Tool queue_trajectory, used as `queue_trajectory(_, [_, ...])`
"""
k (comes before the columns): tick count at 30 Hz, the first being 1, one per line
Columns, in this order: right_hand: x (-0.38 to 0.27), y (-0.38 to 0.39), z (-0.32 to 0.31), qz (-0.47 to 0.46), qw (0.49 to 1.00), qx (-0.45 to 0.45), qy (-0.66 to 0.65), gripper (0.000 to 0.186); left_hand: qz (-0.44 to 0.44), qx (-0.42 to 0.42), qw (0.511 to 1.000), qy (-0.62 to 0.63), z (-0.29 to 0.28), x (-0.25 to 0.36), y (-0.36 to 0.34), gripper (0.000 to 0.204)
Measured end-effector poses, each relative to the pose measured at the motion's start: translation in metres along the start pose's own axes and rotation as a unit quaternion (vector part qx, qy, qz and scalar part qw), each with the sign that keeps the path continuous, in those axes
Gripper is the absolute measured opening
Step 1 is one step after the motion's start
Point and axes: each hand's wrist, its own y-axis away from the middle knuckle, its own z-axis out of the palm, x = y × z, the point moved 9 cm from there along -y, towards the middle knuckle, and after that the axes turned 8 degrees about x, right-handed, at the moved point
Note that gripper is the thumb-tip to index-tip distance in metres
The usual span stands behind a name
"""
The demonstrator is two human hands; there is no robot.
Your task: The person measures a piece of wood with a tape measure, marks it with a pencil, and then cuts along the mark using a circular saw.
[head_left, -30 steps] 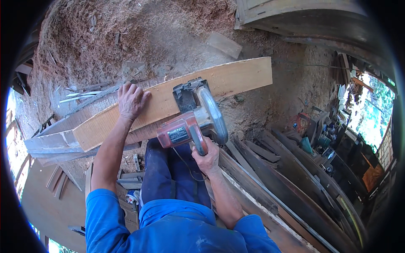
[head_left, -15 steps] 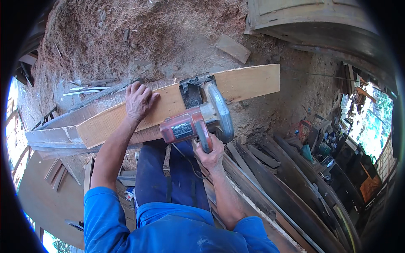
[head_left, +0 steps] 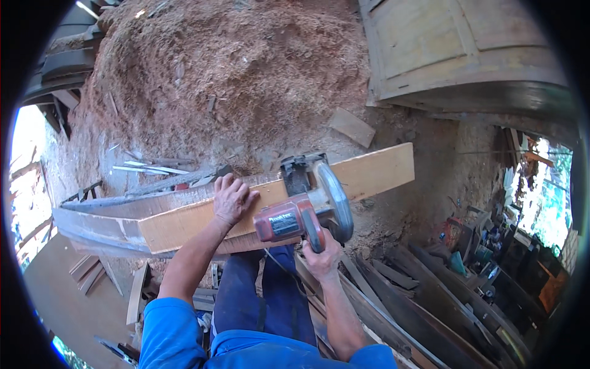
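My left hand (head_left: 232, 202) presses on a pale wooden plank (head_left: 380, 170), its fingers curled over the far edge. My right hand (head_left: 322, 256) grips the rear handle of a red circular saw (head_left: 284, 221). The saw's dark base plate (head_left: 297, 176) rests across the plank, just right of my left hand; its rounded metal guard (head_left: 337, 203) faces right and hides whatever blade is there. The plank lies over a weathered grey wooden piece (head_left: 98, 230) that extends leftward, above my legs. A cord hangs below the saw.
A sawdust mound (head_left: 239, 74) fills the ground beyond the plank. A large panelled wooden piece (head_left: 461, 37) stands at upper right. Long dark boards (head_left: 418, 307) lie at lower right beside cluttered items. A flat brown sheet (head_left: 61, 295) and loose offcuts are at lower left.
The whole view has shifted, so plank, saw and both hands appear lower and further right, with more of the sawdust mound showing. Both grips look unchanged.
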Motion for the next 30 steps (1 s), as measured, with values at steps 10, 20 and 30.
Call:
queue_trajectory(10, [-0.035, -0.050, 0.003, -0.056, 0.997, 0.048, -0.024, 0.035, -0.022, 0.010, 1.000, -0.009, 0.011, -0.012, 0.005, 0.032])
queue_trajectory(20, [0.001, 0.014, -0.125, 0.087, 0.981, 0.170, -0.045, 0.052, -0.033, -0.009, 0.998, -0.058, 0.013, -0.007, 0.006, 0.036])
queue_trajectory(30, [0.237, 0.018, -0.208, 0.376, 0.907, -0.023, -0.190, 0.061, -0.044, -0.017, 0.995, -0.087, 0.022, -0.009, 0.015, 0.032])
